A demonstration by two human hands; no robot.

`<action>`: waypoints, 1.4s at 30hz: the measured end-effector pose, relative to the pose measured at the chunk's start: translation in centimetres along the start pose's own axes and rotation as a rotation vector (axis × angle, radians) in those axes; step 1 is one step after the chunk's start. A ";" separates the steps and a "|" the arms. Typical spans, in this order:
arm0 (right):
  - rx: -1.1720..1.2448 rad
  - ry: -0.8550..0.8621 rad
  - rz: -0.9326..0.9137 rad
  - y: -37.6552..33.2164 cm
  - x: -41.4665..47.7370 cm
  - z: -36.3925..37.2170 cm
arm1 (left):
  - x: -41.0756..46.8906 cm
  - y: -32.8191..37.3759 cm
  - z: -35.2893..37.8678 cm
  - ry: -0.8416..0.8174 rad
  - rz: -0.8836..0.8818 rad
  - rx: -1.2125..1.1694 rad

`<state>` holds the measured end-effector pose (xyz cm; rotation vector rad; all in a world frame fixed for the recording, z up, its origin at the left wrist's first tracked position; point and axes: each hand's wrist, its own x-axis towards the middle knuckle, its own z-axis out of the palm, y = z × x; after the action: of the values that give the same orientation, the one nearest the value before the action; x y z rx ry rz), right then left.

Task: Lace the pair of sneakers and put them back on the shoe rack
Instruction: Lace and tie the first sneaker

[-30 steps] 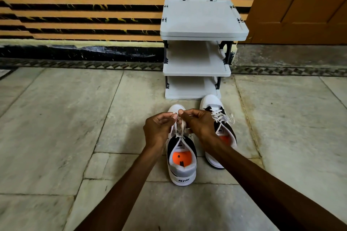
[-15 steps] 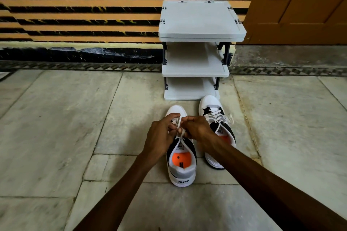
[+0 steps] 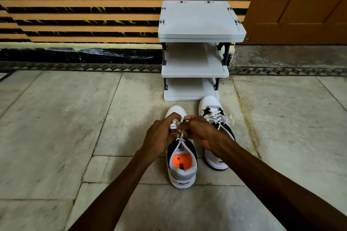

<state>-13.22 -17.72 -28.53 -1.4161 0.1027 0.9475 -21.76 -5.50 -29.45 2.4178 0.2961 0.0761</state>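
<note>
A: Our near sneaker [image 3: 181, 165] sits heel toward us on the floor [image 3: 56, 127], so its white lace [image 3: 180, 138] comes up easily between our hands.

B: Left hand [image 3: 161, 135] and right hand [image 3: 200, 132] are together, each pinching the lace, probably forming the knot.

A: The far sneaker [image 3: 216, 118] looks laced already, parked just before the shoe rack [image 3: 201, 22], whose shelves stand bare.

Two sneakers [image 3: 181, 163] [image 3: 216, 118], one three-shelf shoe rack [image 3: 201, 22], two hands [image 3: 159, 135] [image 3: 201, 131], one door [image 3: 300, 5].
</note>
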 end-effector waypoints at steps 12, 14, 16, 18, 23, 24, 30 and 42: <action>-0.890 0.129 -0.577 0.1 -0.6 -0.5 | -0.3 0.5 0.6 -0.025 0.057 0.051; -1.002 0.131 -0.722 0.5 -1.0 -0.2 | -0.3 0.5 0.7 -0.019 0.061 0.033; -1.114 0.136 -0.812 0.8 -1.2 0.0 | -0.1 0.1 0.7 -0.004 0.046 0.004; -1.213 0.152 -0.867 1.1 -1.3 0.0 | 0.3 -0.4 0.7 0.008 0.000 -0.060; -1.410 0.221 -1.001 2.0 -1.3 -0.5 | 0.7 -1.1 0.8 0.012 -0.045 -0.193; -1.429 0.237 -1.043 2.1 -1.2 -0.6 | 0.7 -1.0 0.8 0.015 -0.060 -0.223; -1.379 0.315 -1.107 2.8 -0.7 -0.7 | 1.2 -0.4 1.2 -0.018 -0.366 -0.552; -1.394 0.353 -0.981 2.9 -2.5 -0.8 | 2.1 -0.7 0.2 -0.029 -0.483 -0.691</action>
<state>-16.18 -20.04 -29.51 -2.4686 -1.0944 -0.2304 -19.81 -4.64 -30.08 1.6166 0.7032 -0.0663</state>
